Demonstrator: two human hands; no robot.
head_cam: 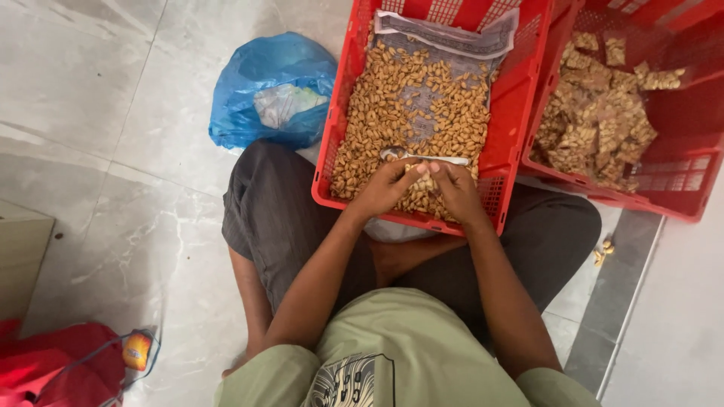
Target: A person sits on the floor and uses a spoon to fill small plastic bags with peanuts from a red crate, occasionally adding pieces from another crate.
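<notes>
I sit cross-legged on the floor with a red plastic crate point(343, 113) resting on my lap. It holds a heap of loose light-brown snack pieces point(400, 105) on a paper lining. My left hand point(386, 188) and my right hand point(456, 192) meet at the crate's near edge, fingers pinched together on a small clump of stuck-together pieces point(423, 181) held between both hands.
A second red crate point(679, 188) at the right holds larger slabs of the same snack point(596, 120). A blue plastic bag point(271, 90) lies on the tiled floor to the left. A red bag point(60, 369) sits at bottom left; a few crumbs point(603, 249) lie by my right knee.
</notes>
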